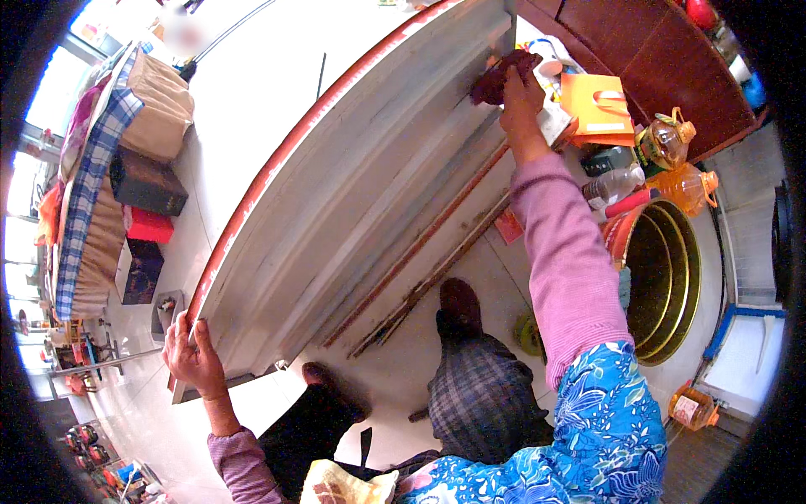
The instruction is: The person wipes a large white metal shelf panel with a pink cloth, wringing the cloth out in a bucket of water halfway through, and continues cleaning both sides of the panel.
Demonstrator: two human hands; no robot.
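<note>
White tilted tabletop (pixel 353 168) — left grip (pixel 191 353) clamps its edge, right grip (pixel 520 88) presses dark cloth (pixel 502 77) on it.

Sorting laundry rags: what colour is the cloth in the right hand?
Dark maroon cloth, pressed on the board by the right hand; head view.

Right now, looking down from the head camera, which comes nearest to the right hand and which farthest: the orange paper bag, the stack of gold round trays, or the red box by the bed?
1. Orange paper bag: just right of the right hand, which holds a dark cloth.
2. Gold round trays: lower right, on the floor.
3. Red box: far left, beside the bed.
</note>
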